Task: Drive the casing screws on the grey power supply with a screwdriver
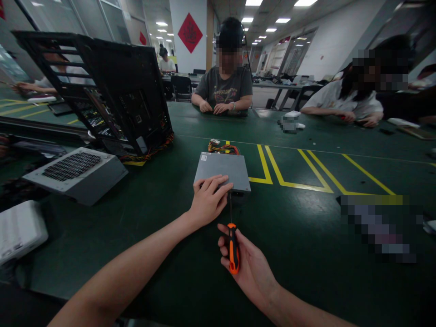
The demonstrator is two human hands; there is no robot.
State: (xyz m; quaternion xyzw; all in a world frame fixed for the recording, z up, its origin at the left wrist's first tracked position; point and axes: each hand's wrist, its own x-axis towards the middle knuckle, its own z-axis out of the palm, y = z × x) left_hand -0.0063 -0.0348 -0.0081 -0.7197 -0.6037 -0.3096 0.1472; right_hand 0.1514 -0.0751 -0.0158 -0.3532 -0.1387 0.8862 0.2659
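Note:
A grey metal computer power supply (223, 165) lies on the green table in front of me, its bundle of coloured cables (223, 147) at the far side. My left hand (211, 197) holds it, fingers laid over the top near the front edge; the thumb is partly hidden. In my right hand (250, 259) is an orange and black screwdriver (233, 250), gripped by its handle. The shaft points away from me, up to the power supply's front face, beside my left fingers. Exactly where the tip sits is too small to make out.
Left stands a tilted black computer case (129, 95) with cables at its base. Nearer lie another power supply (91, 172) with a fan grille and a white box-like device (22, 231). A blurred object (378, 227) lies right. People (225, 86) sit across the table (299, 245).

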